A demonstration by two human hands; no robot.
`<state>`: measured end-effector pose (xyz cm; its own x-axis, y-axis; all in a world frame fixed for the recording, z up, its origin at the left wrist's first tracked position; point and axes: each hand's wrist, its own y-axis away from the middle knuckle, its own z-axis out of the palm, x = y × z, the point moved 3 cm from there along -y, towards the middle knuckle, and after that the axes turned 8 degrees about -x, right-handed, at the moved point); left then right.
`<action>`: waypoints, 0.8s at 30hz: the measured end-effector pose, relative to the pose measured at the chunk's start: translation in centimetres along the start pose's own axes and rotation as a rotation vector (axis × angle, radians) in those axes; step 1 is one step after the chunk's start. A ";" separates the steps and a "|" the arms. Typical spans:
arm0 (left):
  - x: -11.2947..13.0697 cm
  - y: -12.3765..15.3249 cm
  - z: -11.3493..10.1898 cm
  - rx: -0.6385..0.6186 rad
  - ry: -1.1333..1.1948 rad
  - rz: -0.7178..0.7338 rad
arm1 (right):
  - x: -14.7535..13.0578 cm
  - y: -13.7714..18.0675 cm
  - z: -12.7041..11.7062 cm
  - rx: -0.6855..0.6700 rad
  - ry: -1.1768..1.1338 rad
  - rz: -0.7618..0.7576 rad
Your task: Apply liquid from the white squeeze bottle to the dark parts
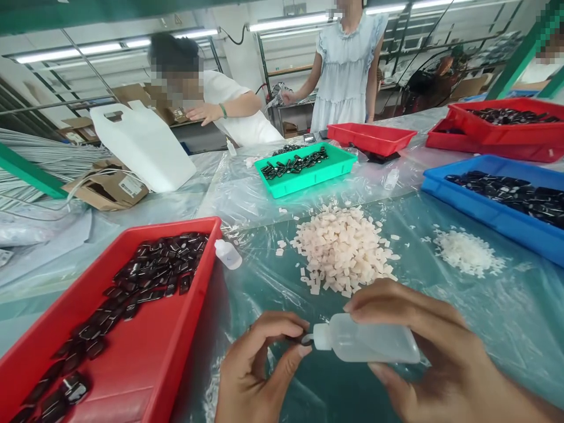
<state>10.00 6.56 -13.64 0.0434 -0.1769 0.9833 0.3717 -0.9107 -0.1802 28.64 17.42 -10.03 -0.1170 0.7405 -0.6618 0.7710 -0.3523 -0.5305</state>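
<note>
My right hand (423, 346) is wrapped round a translucent squeeze bottle (374, 339), which lies nearly level with its nozzle pointing left. The nozzle tip meets a small black part (300, 339) pinched between the thumb and fingers of my left hand (264, 364). Most of that part is hidden by the fingertips, so its full shape cannot be made out. Just beyond both hands is a heap of small cream-coloured pieces (346, 247). To the left, a red tray (145, 358) holds many glossy black parts (154, 270).
Beside the red tray lies another small bottle (228, 254). A green tray (312, 176), a blue tray (489, 211) and red trays (506, 126) hold black parts. Small white pieces (467, 251) form a pile at right. A white jug (145, 147) leans by a carton (110, 185). Two people stand across the table.
</note>
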 end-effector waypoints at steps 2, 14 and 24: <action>0.0 0.0 0.1 0.002 0.004 -0.012 | -0.1 0.3 0.1 0.002 0.033 -0.001; 0.0 0.0 0.1 -0.023 -0.008 -0.005 | -0.8 0.5 0.4 0.028 0.044 -0.035; -0.2 0.0 -0.4 -0.133 -0.126 0.066 | -1.0 0.9 0.0 0.024 0.126 -0.071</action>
<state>9.62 6.48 -13.81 0.1825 -0.1975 0.9632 0.2386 -0.9415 -0.2382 29.49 16.38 -9.86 -0.0906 0.8294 -0.5512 0.7484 -0.3085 -0.5872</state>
